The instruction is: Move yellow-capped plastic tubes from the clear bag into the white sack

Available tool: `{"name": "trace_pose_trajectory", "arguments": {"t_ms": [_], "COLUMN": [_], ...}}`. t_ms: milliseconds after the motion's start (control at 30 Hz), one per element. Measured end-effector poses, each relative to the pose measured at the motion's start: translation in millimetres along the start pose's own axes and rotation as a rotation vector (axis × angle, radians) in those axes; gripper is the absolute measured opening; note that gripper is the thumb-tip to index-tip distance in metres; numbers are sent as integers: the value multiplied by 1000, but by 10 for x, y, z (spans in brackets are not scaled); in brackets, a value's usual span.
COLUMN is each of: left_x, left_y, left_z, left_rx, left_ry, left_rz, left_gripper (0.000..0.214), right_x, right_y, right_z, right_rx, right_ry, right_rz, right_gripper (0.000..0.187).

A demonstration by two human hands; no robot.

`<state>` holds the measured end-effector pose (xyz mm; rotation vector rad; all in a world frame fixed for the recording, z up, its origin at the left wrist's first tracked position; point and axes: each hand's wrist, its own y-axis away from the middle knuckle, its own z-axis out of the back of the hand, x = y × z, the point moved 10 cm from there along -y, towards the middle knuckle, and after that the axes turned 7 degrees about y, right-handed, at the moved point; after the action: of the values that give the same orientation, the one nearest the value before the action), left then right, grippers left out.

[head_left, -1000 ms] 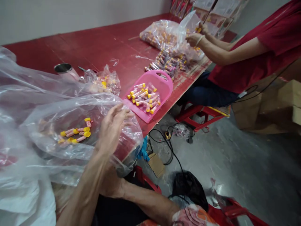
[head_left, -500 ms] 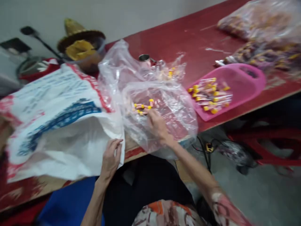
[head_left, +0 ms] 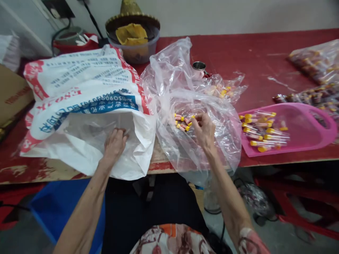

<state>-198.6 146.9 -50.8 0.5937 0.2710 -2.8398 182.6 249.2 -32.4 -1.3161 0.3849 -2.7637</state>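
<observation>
My left hand [head_left: 116,143] reaches into the mouth of a white printed sack [head_left: 90,76], its fingers curled. A clear edge shows by its fingertips, but what it grips I cannot make out. My right hand [head_left: 204,128] is over an opened clear plastic bag [head_left: 222,113], thumb and finger closed at the yellow end of a small tube [head_left: 189,121]. Several other small pink-and-yellow tubes [head_left: 182,127] lie beside it in the bag. To the right, a pink plastic scoop tray [head_left: 299,132] holds several longer clear tubes with yellow caps [head_left: 265,132].
Behind the clear bag stand a metal cup [head_left: 198,65] and a smaller clear bag with yellow-capped pieces [head_left: 224,90]. Filled bags [head_left: 317,61] lie at the right on the red table [head_left: 254,60]. A tub [head_left: 148,47] with a straw hat [head_left: 131,10] is at the back left.
My left hand has moved from the sack's right edge into its mouth. My right hand has lifted a little from the small tubes. The view has turned and levelled.
</observation>
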Motion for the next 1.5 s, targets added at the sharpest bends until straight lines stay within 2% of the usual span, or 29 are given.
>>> {"name": "trace_pose_trajectory", "arguments": {"t_ms": [67, 133, 233, 333, 433, 533, 667, 733, 833, 933, 1000, 1067, 1133, 1233, 1333, 1400, 1467, 1500], "left_x": [-44, -37, -12, -173, -468, -735, -1041, -1141, -1211, -1138, -1079, -1112, -1231, -1423, -1484, -1431, -1366, -1343], "left_y": [-29, -37, 70, 282, 437, 491, 539, 579, 632, 658, 671, 688, 703, 698, 643, 610, 596, 593], "left_z": [-3, 53, 202, 283, 200, 98, -4, -72, -167, -225, -236, -240, -291, -444, -514, -499, -438, -387], "left_rx": [-10, -47, -133, -166, -75, 14, 79, 130, 218, 254, 237, 212, 215, 297, 389, 437, 426, 383], "left_ry": [18, 83, 265, 547, 761, 705, 547, 554, 615, 667, 648, 537, 310, -51, -152, -92, -7, 21], "left_rz": [1, 41, 161, 200, 154, 28, -224, -280, -270, -156, -81, -67, -83, -91, -67, -20, 25, 41], "left_gripper": [27, 24, 26, 35, 42, 43, 37, 37, 39, 42, 44, 40, 30, 17, 16, 15, 15, 17], "right_x": [208, 398, 489, 455, 405, 372, 335, 372, 445, 468, 481, 484, 426, 190, -44, -139, -246, -306], "right_y": [410, 782, 1080, 1113, 1114, 1137, 1108, 1106, 1174, 1276, 1317, 1325, 1280, 1031, 564, 209, -101, -218], "right_z": [-102, -330, -540, -477, -446, -522, -410, -441, -624, -760, -754, -663, -499, -165, 113, 120, -62, -186], "right_rx": [54, 147, 157, 57, 49, 142, 88, 130, 278, 386, 433, 442, 400, 268, 100, 42, 93, 143], "right_ry": [-112, -135, -105, -158, -158, -159, -348, -479, -638, -709, -620, -442, -288, -173, -30, 132, 295, 361], "right_rz": [58, 169, 233, 175, 109, 64, -80, -147, -222, -238, -157, -26, 61, 45, 39, 80, 103, 106], "right_gripper": [23, 22, 22, 25, 29, 29, 32, 37, 40, 39, 35, 27, 24, 25, 28, 28, 31, 32]}}
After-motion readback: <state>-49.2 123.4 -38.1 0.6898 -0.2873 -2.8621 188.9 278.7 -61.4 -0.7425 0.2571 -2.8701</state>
